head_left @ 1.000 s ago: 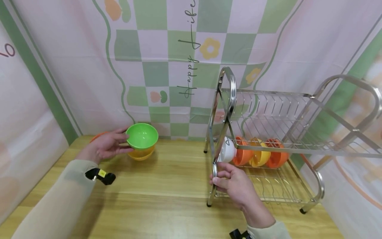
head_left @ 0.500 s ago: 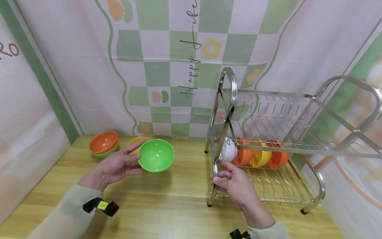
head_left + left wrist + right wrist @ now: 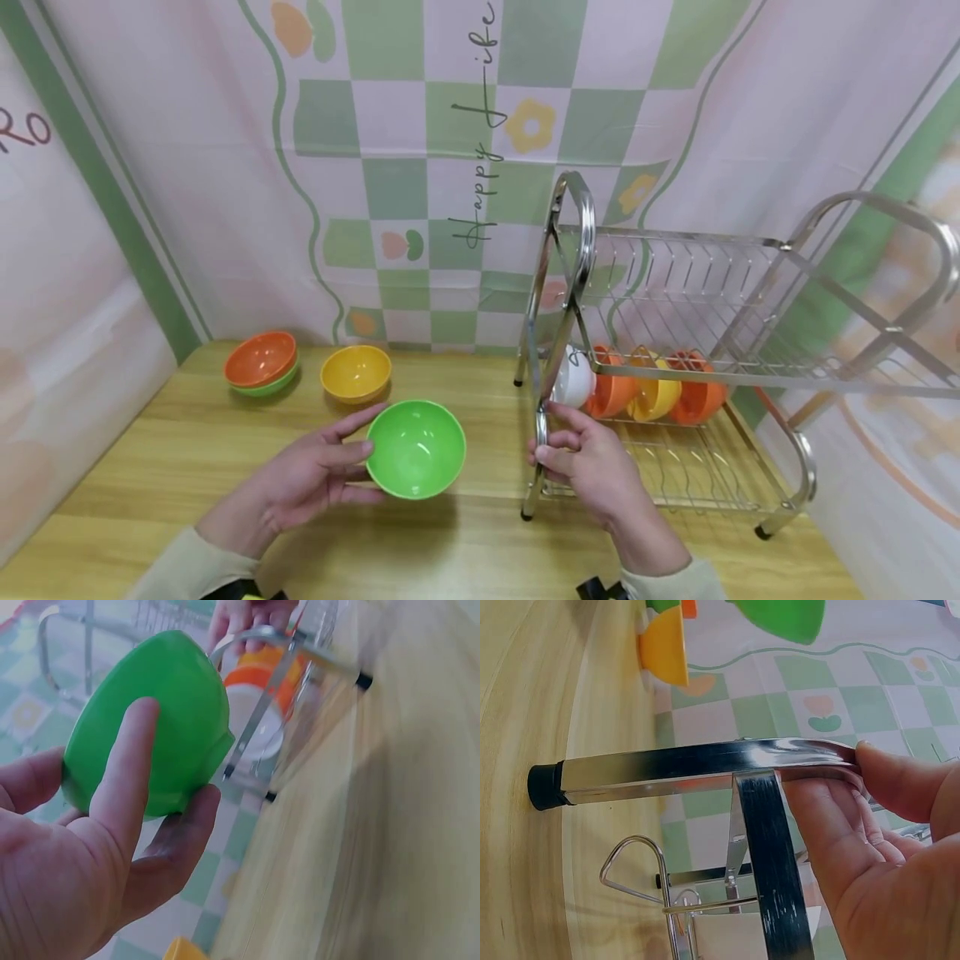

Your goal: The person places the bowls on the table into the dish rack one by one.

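Note:
A green bowl (image 3: pixel 417 450) is held above the table by my left hand (image 3: pixel 318 475), its mouth facing up toward the head camera. In the left wrist view the thumb and fingers pinch the bowl (image 3: pixel 176 712) at its rim and outer side. My right hand (image 3: pixel 592 462) grips the left front post of a metal dish rack (image 3: pixel 542 425). From the right wrist, the thumb and fingers show around the chrome tube (image 3: pixel 795 754). On the rack's lower level a white bowl (image 3: pixel 573 379), an orange bowl (image 3: pixel 611 392), a yellow bowl (image 3: pixel 654 396) and another orange bowl (image 3: pixel 697 396) stand on edge.
At the back left of the wooden table (image 3: pixel 465 550), an orange bowl (image 3: pixel 261 360) sits in a green bowl (image 3: pixel 270 387). Beside them is a yellow bowl (image 3: pixel 356 373). A patterned cloth (image 3: pixel 465 192) hangs behind. The rack's upper wire shelf (image 3: pixel 682 300) holds no bowls.
My left hand has brought the green bowl from above the yellow bowl toward me and to the right, uncovering the bowls behind. The right hand stays on the rack post.

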A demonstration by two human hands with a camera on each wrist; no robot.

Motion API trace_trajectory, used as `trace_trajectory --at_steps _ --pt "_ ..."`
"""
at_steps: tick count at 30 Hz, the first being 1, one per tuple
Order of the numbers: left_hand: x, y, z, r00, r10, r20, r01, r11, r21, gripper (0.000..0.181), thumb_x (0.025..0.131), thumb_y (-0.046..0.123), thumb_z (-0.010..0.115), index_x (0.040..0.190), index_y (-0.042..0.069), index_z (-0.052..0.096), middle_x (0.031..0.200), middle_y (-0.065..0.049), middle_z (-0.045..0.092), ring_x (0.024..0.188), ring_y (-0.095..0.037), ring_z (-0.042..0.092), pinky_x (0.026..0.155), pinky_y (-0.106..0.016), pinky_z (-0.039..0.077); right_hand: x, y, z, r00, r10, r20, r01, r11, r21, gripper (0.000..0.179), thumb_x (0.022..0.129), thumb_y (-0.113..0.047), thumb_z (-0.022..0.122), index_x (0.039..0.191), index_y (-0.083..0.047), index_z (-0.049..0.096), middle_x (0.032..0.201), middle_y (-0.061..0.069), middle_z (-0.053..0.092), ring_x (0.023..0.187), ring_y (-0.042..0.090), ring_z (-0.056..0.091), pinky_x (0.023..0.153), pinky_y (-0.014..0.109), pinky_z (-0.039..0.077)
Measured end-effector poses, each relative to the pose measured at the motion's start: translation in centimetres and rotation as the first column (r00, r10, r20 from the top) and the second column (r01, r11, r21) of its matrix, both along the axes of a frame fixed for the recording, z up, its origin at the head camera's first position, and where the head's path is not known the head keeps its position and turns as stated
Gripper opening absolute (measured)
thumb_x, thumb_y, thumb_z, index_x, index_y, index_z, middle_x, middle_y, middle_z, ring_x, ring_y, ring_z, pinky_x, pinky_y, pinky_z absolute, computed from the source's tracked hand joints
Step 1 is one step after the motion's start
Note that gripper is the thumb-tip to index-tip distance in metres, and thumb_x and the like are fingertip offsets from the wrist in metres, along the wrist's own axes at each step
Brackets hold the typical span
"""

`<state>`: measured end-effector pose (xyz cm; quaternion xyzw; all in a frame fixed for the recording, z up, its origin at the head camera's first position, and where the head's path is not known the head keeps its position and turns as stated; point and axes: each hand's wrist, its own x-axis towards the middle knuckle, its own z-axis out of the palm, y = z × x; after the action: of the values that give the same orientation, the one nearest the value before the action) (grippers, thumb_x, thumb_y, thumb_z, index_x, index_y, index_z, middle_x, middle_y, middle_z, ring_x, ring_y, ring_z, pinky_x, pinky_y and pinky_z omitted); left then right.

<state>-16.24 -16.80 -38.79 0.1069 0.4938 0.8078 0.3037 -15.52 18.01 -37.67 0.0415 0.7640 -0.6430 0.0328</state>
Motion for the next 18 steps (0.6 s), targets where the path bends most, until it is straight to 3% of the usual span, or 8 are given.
trace_trajectory --at_steps 5,11,16,18 --pt "0.8 1.2 0.0 1.0 -0.005 -0.002 0.005 1.0 0.018 0.067 0.101 0.009 0.057 0.159 0.011 0.024 0.138 -0.026 0.051 0.116 -0.039 0.058 0.095 -0.053 0.051 0.1 0.1 -0.1 1.0 -0.005 -0.008 0.005 1.0 0.015 0.065 0.089 0.009 0.066 0.148 -0.004 0.043 0.096 0.014 0.071 0.088 0.032 0.071 0.078 0.042 0.06" --pt "1.2 2.2 0.0 1.0 0.003 0.027 -0.004 0.999 0.04 0.068 0.101 0.008 0.056 0.159 0.011 0.02 0.141 -0.027 0.047 0.119 -0.04 0.056 0.097 -0.055 0.049 0.5 0.2 -0.4 0.997 0.029 -0.069 -0.02 0.991 0.135 0.064 0.092 0.002 0.067 0.15 -0.006 0.042 0.102 0.011 0.071 0.089 0.026 0.07 0.079 0.036 0.06" --pt "1.4 2.5 0.2 1.0 0.002 0.029 -0.003 0.999 0.044 0.069 0.101 0.008 0.056 0.159 0.009 0.018 0.14 -0.028 0.048 0.117 -0.04 0.057 0.095 -0.054 0.05 1.4 0.3 0.3 0.993 0.058 -0.1 -0.026 0.953 0.303 0.056 0.099 -0.012 0.061 0.151 -0.013 0.04 0.122 0.009 0.064 0.101 0.024 0.066 0.086 0.039 0.057" --pt "1.4 2.6 0.2 1.0 0.0 0.028 -0.002 0.999 0.05 0.069 0.101 0.008 0.056 0.159 0.009 0.018 0.139 -0.028 0.049 0.117 -0.04 0.057 0.095 -0.055 0.05 1.9 0.3 1.0 0.993 0.035 -0.109 0.005 0.939 0.345 0.047 0.101 -0.014 0.058 0.146 -0.014 0.047 0.12 0.008 0.063 0.1 0.022 0.065 0.084 0.037 0.057"
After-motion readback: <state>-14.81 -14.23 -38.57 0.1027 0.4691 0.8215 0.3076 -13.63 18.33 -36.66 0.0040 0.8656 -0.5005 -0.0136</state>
